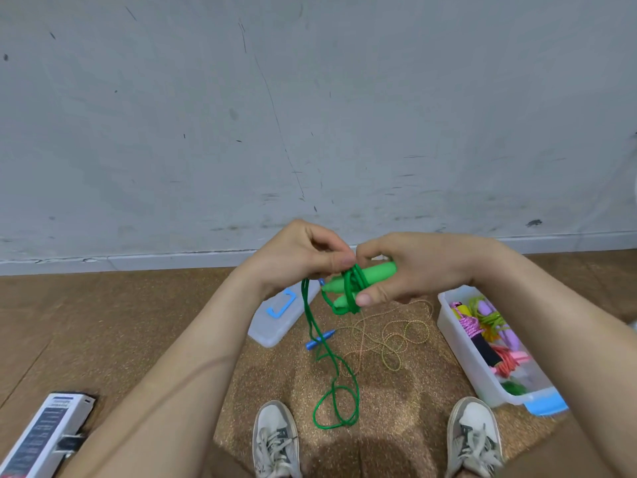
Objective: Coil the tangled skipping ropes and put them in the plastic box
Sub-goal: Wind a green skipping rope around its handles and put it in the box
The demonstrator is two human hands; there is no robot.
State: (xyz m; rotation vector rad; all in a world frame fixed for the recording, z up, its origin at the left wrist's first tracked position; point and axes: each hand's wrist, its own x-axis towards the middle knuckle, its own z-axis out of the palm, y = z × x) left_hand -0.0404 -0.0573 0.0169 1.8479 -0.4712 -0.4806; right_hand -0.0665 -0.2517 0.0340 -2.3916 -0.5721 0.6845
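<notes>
The open plastic box (458, 343) stands on the floor (103, 322) at right with coiled ropes (482, 326) inside, its lid (275, 322) left of centre; a carton (44, 439) is cut off at the lower left. A speckled rope (389, 343) sprawls loose between them. Above it, the right hand (413, 270) grips the handles (372, 272) of the green rope (336, 401), the left hand (303, 257) pinches its cord; fingers (365, 300) hide the winding's far side.

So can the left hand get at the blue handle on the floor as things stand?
Probably not yet: the left hand pinches the green cord, which also hangs across the blue handle. Once it lets go, nothing else covers it.
</notes>
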